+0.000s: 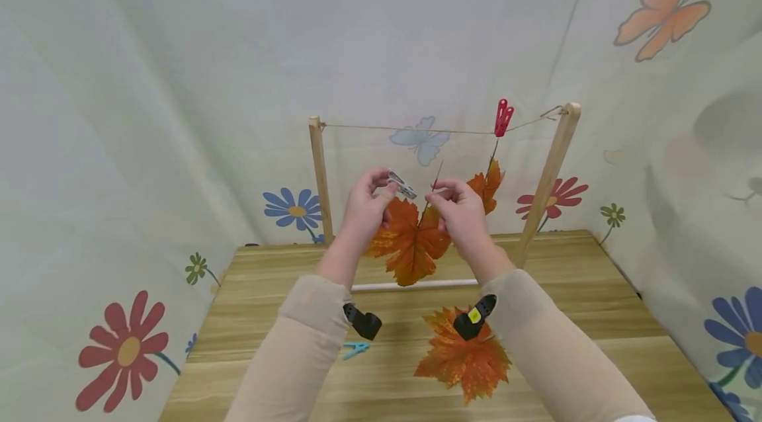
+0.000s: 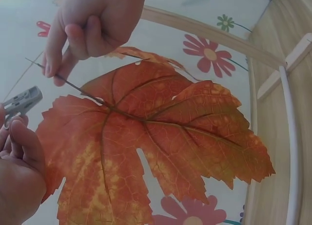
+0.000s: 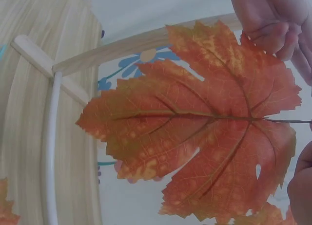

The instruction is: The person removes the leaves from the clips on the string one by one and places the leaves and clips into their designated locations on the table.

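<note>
The left hand (image 1: 369, 207) pinches a grey clothes peg (image 1: 402, 185). The right hand (image 1: 462, 211) pinches the stem (image 3: 292, 121) of an orange leaf (image 1: 411, 247), which in the head view appears below the string (image 1: 411, 129). A red peg (image 1: 503, 119) holds another leaf (image 1: 488, 189) on the string. On the table (image 1: 250, 296) lie a third leaf (image 1: 464, 359) and a blue peg (image 1: 356, 350).

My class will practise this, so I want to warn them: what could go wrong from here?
The right hand pinches the front leaf by its thin stem, so it could twist or slip. The grey peg in the left hand might spring loose before reaching the string. Knocking the string could jolt the second leaf, which hangs from a red peg.
</note>
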A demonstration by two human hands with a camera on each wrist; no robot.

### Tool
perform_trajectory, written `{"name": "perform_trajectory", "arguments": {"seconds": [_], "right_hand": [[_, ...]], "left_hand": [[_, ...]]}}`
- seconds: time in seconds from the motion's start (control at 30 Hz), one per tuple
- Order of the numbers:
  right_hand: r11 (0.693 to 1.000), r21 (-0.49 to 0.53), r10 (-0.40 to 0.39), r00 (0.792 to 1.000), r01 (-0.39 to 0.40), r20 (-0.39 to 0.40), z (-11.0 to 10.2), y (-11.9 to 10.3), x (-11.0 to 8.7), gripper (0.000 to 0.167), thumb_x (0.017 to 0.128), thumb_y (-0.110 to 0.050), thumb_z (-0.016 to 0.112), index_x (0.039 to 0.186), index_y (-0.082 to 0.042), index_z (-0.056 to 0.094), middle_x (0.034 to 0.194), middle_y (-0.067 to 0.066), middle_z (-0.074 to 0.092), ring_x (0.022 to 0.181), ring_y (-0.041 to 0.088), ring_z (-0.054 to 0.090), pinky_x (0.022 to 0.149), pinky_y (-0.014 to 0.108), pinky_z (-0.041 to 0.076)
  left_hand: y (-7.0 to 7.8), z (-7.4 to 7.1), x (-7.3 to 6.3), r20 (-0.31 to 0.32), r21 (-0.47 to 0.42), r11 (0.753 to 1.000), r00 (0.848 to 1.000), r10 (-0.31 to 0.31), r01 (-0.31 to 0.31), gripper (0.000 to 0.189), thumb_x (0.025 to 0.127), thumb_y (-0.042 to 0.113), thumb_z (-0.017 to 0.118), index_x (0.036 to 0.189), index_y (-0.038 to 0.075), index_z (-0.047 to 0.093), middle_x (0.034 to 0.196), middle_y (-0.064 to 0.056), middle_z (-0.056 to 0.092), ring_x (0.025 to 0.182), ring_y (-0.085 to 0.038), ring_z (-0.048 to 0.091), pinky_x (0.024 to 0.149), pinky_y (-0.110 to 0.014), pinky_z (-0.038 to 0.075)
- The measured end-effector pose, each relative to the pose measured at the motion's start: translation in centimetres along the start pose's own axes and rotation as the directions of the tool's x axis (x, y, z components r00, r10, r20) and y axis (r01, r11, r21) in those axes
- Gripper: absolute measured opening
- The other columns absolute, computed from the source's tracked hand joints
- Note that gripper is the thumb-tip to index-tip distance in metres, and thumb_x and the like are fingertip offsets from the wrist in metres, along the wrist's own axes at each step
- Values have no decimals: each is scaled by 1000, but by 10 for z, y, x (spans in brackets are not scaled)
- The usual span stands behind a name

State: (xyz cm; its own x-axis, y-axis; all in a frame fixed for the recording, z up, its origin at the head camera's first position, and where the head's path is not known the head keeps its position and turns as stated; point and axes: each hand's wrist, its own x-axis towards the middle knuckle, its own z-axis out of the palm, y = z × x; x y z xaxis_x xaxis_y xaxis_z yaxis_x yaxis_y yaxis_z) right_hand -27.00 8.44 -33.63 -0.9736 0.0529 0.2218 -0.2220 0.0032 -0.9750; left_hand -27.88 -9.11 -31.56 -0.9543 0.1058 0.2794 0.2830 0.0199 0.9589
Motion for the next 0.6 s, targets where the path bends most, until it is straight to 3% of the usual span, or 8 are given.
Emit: {"name": "perform_trajectory", "arguments": {"seconds": [0.37, 0.6], "right_hand": [[1000, -17, 18, 999, -17, 35, 10, 11, -12, 20, 88, -16, 66, 105, -11, 57, 87, 8, 59, 42, 12, 43, 40, 26, 41], [999, -20, 35, 998, -33, 62, 12, 22, -18, 20, 88, -17, 66, 105, -11, 57, 89, 10, 59, 43, 14, 43, 39, 26, 39]], "left_hand": [[-15, -11, -8, 28, 3, 1000, 999, -22, 22, 37, 95, 18, 55, 131, 10, 48, 114, -9, 58, 50, -15, 43, 44, -23, 43], [-28, -19, -13, 31, -42, 999, 999, -33, 35, 36, 96, 17, 54, 131, 13, 49, 109, -8, 57, 48, -14, 42, 43, -23, 41]]}}
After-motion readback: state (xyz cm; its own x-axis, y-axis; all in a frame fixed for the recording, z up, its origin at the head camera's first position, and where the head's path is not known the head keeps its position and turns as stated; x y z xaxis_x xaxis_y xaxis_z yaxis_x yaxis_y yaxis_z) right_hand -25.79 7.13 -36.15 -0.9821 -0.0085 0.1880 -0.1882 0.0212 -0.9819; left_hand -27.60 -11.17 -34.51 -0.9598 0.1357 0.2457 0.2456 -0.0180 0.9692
